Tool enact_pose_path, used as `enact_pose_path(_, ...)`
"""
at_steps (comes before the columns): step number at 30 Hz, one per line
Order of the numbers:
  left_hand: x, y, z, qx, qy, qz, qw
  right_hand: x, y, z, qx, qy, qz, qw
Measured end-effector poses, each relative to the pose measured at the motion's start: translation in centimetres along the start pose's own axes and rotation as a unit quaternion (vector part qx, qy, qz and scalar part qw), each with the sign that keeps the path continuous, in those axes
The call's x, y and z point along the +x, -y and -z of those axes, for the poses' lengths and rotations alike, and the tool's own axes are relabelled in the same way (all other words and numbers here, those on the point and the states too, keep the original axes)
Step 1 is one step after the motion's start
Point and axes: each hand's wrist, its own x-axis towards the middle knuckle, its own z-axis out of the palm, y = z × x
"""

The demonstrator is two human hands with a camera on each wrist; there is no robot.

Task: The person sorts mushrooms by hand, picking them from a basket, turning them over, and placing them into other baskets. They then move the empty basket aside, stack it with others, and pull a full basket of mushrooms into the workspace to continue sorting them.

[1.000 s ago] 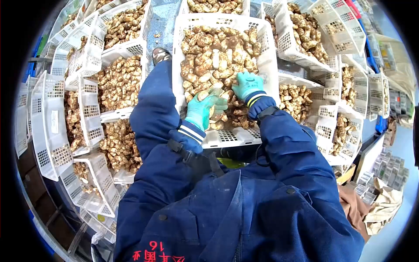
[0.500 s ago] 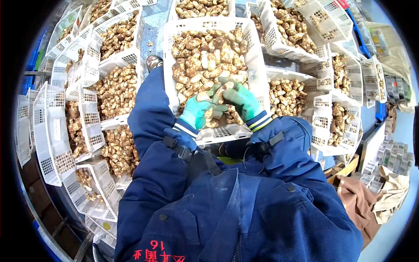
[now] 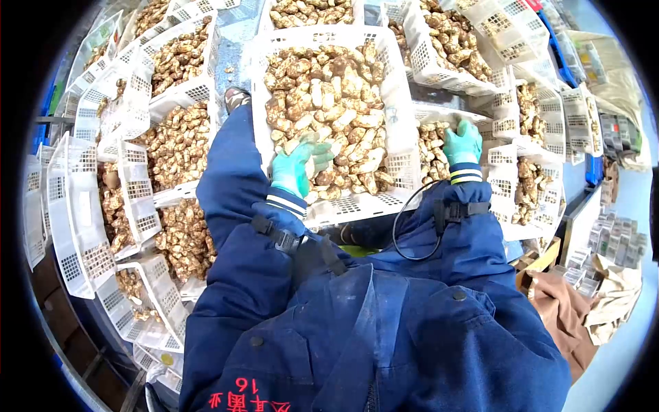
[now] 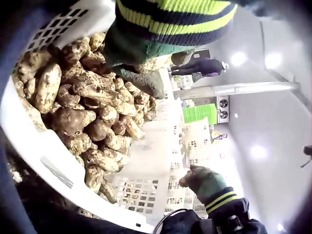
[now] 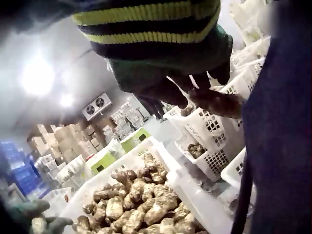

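Both hands wear teal gloves. Over the near left part of the central white crate point(image 3: 405, 127), my left hand point(image 3: 294, 168) holds a pale mushroom point(image 5: 39, 225) in its fingers. Stout brown-and-cream mushrooms point(image 3: 329, 103) heap up in this crate below it. My right hand point(image 3: 463, 144) is out to the right, above a lower white crate point(image 3: 439, 111) that also holds mushrooms point(image 3: 432, 154). In the right wrist view its fingers curl around an elongated brown mushroom point(image 5: 219, 103); the glove covers much of it.
White lattice crates with mushrooms stand stacked on the left point(image 3: 137, 182) and right point(image 3: 504, 172). Another crate point(image 3: 360, 10) lies beyond the central one. A black cable point(image 3: 405, 237) loops by the right sleeve. Brown cloth point(image 3: 559, 316) hangs at lower right.
My right hand picked a mushroom from the central crate, brought it beside the left hand, then carried it right over the neighbouring crate. The left hand stays over the central crate.
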Motion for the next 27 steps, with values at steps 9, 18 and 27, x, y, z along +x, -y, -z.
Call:
enact_pose_path(9,0.6,0.8,0.5,0.056,-0.079,0.006,0.995,-1.3,13.4,-6.3,-0.038,0.213,0.193,0.957)
enact_pose_path(18,0.7,0.6,0.1,0.053,-0.028,-0.004,0.998,-1.2,10.0,-4.7,0.407,0.432,-0.050,0.804)
enact_pose_path(27,-0.7,0.2,-2.3,0.200,0.179,-0.135,0.954,-7.1,10.8,2.6,0.772,0.539,-0.205,0.266)
